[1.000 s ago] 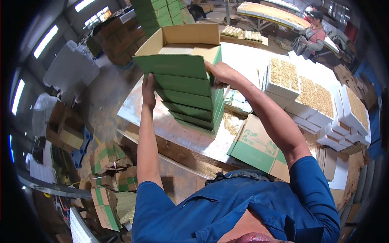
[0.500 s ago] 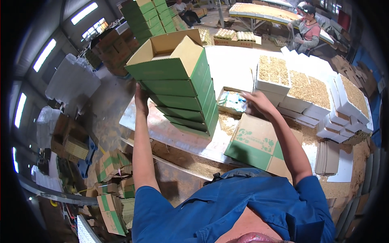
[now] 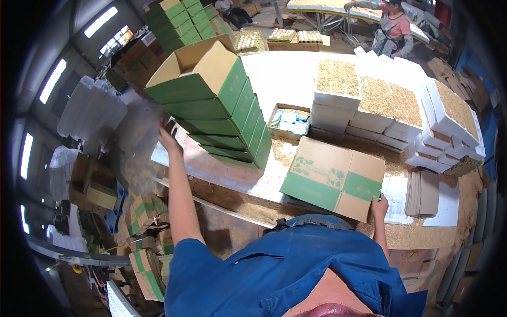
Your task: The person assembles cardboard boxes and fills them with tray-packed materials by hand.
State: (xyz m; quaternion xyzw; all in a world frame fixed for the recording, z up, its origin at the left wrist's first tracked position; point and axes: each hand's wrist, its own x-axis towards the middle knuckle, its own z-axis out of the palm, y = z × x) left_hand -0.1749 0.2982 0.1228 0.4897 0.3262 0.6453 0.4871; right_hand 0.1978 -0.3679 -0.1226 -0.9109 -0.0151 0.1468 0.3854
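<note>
A tall stack of green boxes point(image 3: 227, 132), the top one with its flaps raised, stands on the white-topped table point(image 3: 274, 68). My left hand point(image 3: 168, 133) is open at the stack's left side, a little apart from it, fingers spread. My right hand point(image 3: 378, 203) grips the right edge of a flattened brown-and-green carton point(image 3: 322, 174) lying at the table's near side. Behind that carton is a shallow open box point(image 3: 288, 120) holding small pale-blue and white items.
White blocks topped with grain-like material point(image 3: 338, 79) are stacked at the right, beside folded cardboard point(image 3: 420, 193). Green boxes point(image 3: 174, 21) and egg trays point(image 3: 282, 34) stand behind. A co-worker point(image 3: 396, 31) works at a far table. Folded cartons point(image 3: 148, 269) lie at lower left.
My right hand has left the stack and moved down-right to grip the flattened carton's edge. My left hand has drawn away from the stack's left side, fingers spreading.
</note>
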